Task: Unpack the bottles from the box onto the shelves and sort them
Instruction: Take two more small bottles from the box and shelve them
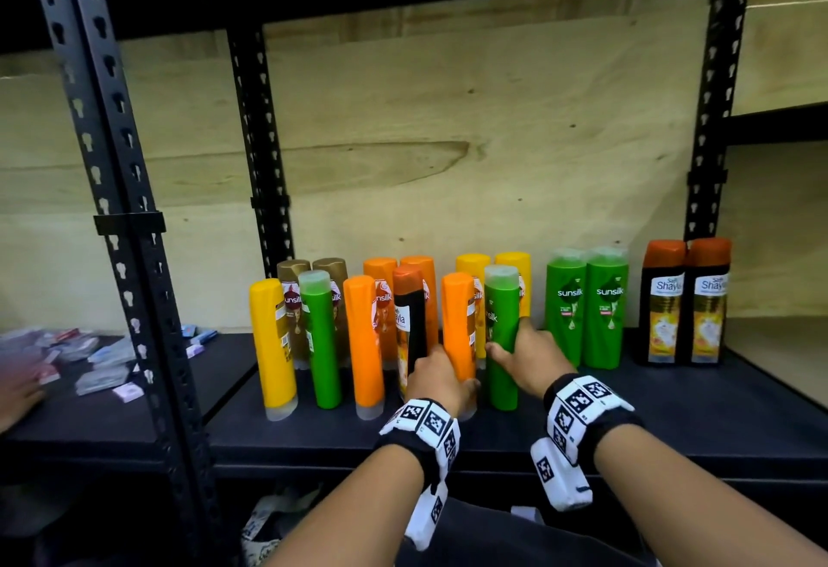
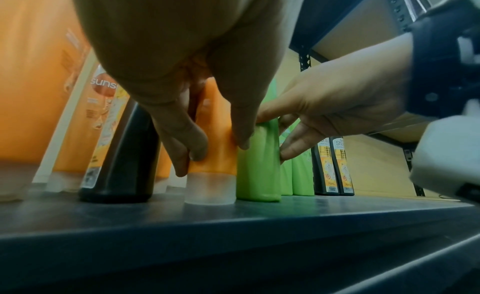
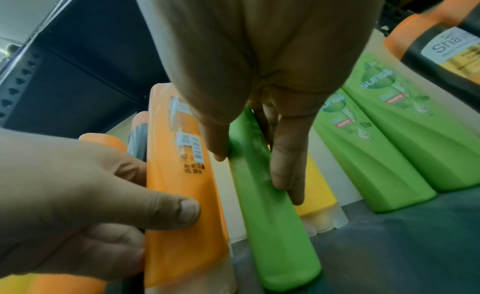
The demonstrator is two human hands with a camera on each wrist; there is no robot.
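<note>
Many bottles stand on a black shelf. My left hand grips an orange bottle low down in the front row; the left wrist view shows thumb and fingers around the orange bottle. My right hand grips the green bottle right beside it, thumb on the left face and fingers on the right. In the right wrist view that green bottle stands next to the orange bottle. Both bottles stand on the shelf. No box is in view.
The front row also holds yellow, green, orange and black bottles. Behind stand brown, orange and yellow pairs. Two green bottles and two black ones stand right. Small packets and another person's hand are left of the post.
</note>
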